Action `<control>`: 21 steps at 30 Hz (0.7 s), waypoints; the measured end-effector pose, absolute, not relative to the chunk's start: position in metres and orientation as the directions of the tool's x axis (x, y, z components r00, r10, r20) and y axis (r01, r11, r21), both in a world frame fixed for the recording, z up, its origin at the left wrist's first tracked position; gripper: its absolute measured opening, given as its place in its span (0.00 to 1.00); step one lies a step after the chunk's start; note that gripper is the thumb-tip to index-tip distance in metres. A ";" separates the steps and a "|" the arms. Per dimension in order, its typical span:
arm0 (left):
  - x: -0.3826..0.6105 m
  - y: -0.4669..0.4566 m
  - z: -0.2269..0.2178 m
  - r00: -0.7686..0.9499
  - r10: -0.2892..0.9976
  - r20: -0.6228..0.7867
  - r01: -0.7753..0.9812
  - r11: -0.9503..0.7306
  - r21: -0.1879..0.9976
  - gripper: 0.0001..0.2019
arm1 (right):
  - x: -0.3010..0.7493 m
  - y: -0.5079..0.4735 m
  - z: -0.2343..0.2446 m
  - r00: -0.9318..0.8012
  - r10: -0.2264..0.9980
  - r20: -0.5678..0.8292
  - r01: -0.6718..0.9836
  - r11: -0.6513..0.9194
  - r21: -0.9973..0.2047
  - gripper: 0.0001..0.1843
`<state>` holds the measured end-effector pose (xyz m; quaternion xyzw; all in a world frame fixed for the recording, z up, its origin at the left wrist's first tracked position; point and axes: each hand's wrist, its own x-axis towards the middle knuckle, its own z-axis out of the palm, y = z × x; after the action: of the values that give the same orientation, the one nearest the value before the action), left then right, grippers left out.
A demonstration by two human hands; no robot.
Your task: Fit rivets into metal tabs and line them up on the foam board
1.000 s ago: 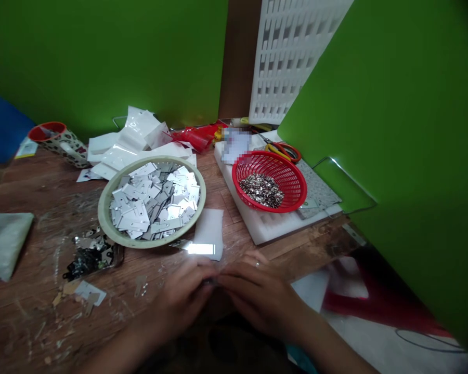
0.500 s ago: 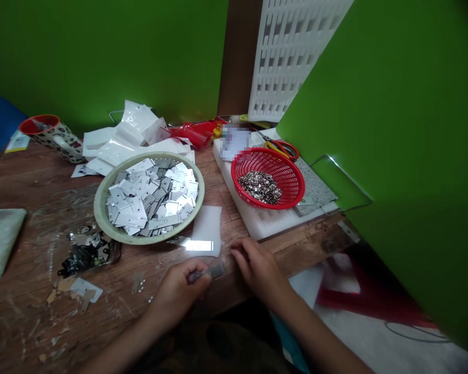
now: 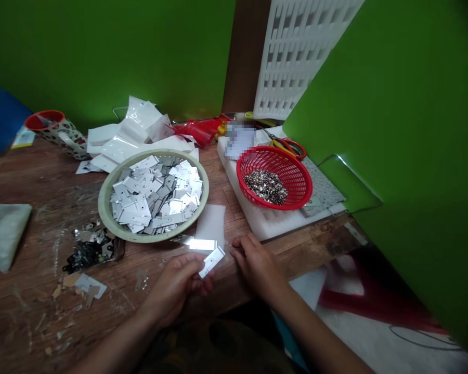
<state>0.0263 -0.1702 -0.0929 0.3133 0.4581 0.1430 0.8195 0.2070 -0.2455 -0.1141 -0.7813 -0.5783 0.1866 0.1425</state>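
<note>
Evidently to leave its face showing, the left hand's grip [image 3: 179, 275] pinches one end of a metal plate [image 3: 212, 261] above the counter [image 3: 19, 182]. The right hand's grip [image 3: 258, 266] is curled nearby; whether it holds anything cannot be told. Beyond, a pale basin [image 3: 103, 208] and red basket [image 3: 298, 181] seemingly keep loose plates [image 3: 135, 210] and small pieces [image 3: 265, 187] apart.

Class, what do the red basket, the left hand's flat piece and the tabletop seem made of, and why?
Red basket: probably plastic, slightly glossy; evenly coloured, fine lattice.
Flat piece in the left hand: likely metal, smooth and bright; thin, with a small hole.
Tabletop: wood or wood-look laminate, low sheen; brown grain.
</note>
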 end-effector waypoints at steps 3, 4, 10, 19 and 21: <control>0.027 -0.169 -0.093 0.534 0.540 -0.650 0.046 0.749 0.661 0.08 | 0.208 -0.248 -0.114 0.262 0.955 -0.136 0.828 -0.295 -0.476 0.04; 0.027 -0.169 -0.093 0.533 0.547 -0.646 0.041 0.746 0.665 0.08 | 0.208 -0.247 -0.113 0.263 0.955 -0.139 0.829 -0.298 -0.473 0.04; 0.029 -0.169 -0.094 0.544 0.554 -0.630 0.029 0.738 0.674 0.08 | 0.207 -0.242 -0.108 0.233 0.960 -0.157 0.886 -0.276 -0.372 0.05; 0.031 -0.169 -0.093 0.573 0.554 -0.604 -0.015 0.744 0.668 0.09 | 0.198 -0.245 -0.091 0.173 0.984 -0.035 0.745 -0.154 -0.649 0.04; 0.033 -0.170 -0.092 0.594 0.543 -0.594 -0.016 0.746 0.666 0.09 | 0.192 -0.245 -0.084 0.132 0.991 -0.010 0.705 -0.101 -0.701 0.04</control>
<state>0.0332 -0.1697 -0.0924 0.3149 0.4182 0.1671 0.8355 0.1920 -0.2453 -0.0837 -0.6976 -0.6080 0.2532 0.2821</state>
